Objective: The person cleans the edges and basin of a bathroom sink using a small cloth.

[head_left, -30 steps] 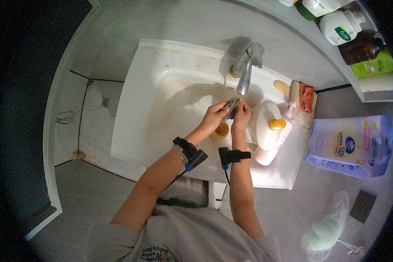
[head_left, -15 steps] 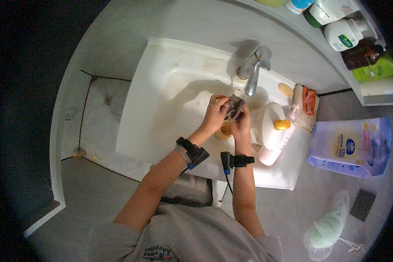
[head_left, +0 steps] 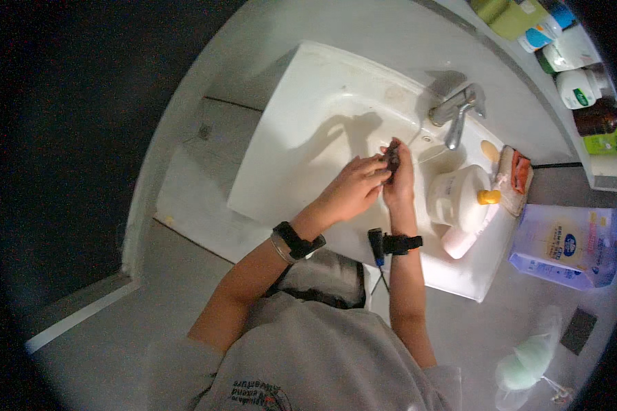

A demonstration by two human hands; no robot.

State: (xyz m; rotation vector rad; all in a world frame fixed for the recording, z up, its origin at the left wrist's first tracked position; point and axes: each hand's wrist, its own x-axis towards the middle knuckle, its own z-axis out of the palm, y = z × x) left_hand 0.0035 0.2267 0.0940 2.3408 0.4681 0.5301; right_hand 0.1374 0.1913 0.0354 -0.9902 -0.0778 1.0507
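A dark grey-brown, crumpled, soft-looking thing point(head_left: 391, 162) is bunched up between my hands over the basin. My right hand point(head_left: 402, 179) is closed round its right side, with the fingers pointing away from me. My left hand point(head_left: 355, 186) comes in from the left, its fingers pressed together against the thing and the right hand's palm side. Both hands are low in the white sink point(head_left: 281, 164), left of the metal faucet point(head_left: 457, 113). The fingers hide part of the thing, and its exact kind cannot be made out.
On the sink's right side stand a large white bottle with a yellow top point(head_left: 459, 198) and a pale pink bottle point(head_left: 461, 241). A soap bar point(head_left: 490, 151) and an orange cloth point(head_left: 520, 171) lie behind them. A purple packet point(head_left: 565, 245) hangs right; bottles line the shelf point(head_left: 528, 82).
The view has shifted. My hands have moved left, away from the faucet spout, with the dark thing now more bunched up. My left hand has turned flatter against it.
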